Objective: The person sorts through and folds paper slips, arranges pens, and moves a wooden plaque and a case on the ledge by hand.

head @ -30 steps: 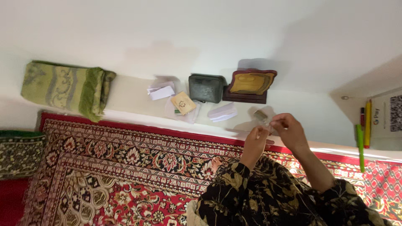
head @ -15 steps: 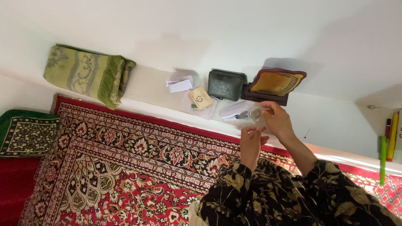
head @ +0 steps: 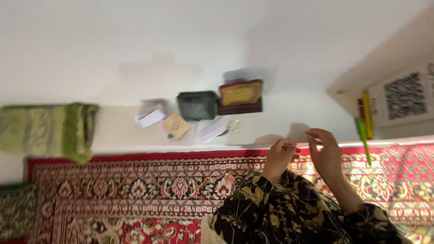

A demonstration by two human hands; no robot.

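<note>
Black floral sleeves: nearest me, both arms raised over the red patterned carpet (head: pixel 135 199).
Left hand (head: pixel 278 158): fingers pinched, on what I can't tell, too blurry.
Right hand (head: pixel 326 153): fingers curled, grip unclear.
Further out: dark pouch (head: pixel 197 105), framed plaque (head: pixel 240 96), papers (head: pixel 151 116) along the wall, probably for easy reach.

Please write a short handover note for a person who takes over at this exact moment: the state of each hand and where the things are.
Left hand: raised above the red patterned carpet, fingers pinched; the blur hides whether they hold anything.
Right hand: raised beside it, fingers curled, apart from the left.
By the wall: dark green box, open maroon case, white folded papers, small tan card, folded green cloth at far left.
Done or left: the picture does not show it.
</note>
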